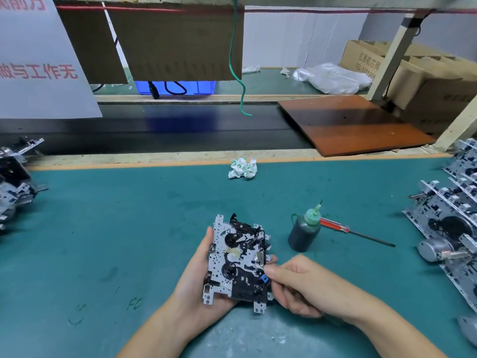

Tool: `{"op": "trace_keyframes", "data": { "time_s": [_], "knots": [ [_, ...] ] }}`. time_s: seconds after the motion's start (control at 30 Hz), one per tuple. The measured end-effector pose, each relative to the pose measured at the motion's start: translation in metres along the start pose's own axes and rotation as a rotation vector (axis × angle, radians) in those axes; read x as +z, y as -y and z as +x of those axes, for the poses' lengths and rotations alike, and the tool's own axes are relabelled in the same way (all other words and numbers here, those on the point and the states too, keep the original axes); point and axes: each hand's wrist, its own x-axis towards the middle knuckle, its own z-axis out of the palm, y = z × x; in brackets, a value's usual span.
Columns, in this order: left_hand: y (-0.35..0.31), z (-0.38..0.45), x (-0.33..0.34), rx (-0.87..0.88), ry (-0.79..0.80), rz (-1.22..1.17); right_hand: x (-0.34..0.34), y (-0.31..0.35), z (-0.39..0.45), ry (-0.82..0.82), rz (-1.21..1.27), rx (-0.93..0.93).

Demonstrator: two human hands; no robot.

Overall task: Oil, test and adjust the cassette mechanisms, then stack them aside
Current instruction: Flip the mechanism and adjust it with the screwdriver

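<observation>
In the lower middle of the head view, a cassette mechanism [238, 259] is held above the green bench mat [129, 228]. The left hand [204, 293] cradles it from beneath and from the left, its thumb laid along the left edge of the metal plate and fingertips showing past the right edge. The right hand [294, 285] comes in from the lower right with fingers curled, its fingertips pinching at a small part on the mechanism's right edge, just above a blue piece; what exactly is pinched is too small to tell.

Just right of the mechanism stands a dark oil bottle [304, 232] with a green nozzle, upright on the mat. Behind it lies a red-handled screwdriver [356, 231], tip pointing to the right. At the right edge of the frame, more mechanisms [449, 228] are stacked in leaning rows; another pile [15, 179] sits at the left edge. A crumpled white-and-green wrapper [242, 168] lies near the mat's far edge, in the centre. Beyond it, a brown board [353, 125] rests on the dark conveyor [154, 130]. Cardboard boxes [413, 73] fill the upper right.
</observation>
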Motion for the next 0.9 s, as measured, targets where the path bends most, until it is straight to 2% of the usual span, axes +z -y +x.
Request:
{"op": "trace_keyframes", "data": {
  "time_s": [0.23,0.5,0.9],
  "knots": [
    [0.001,0.002,0.001,0.005,-0.015,-0.011,-0.007,0.006,0.004,0.084,-0.074,0.027],
    [0.003,0.006,0.000,0.018,-0.008,-0.002,-0.011,0.004,0.008,0.066,-0.224,0.039],
    [0.005,0.004,0.004,0.043,-0.005,0.101,-0.023,0.012,0.009,0.255,-0.298,0.096]
  ]
}}
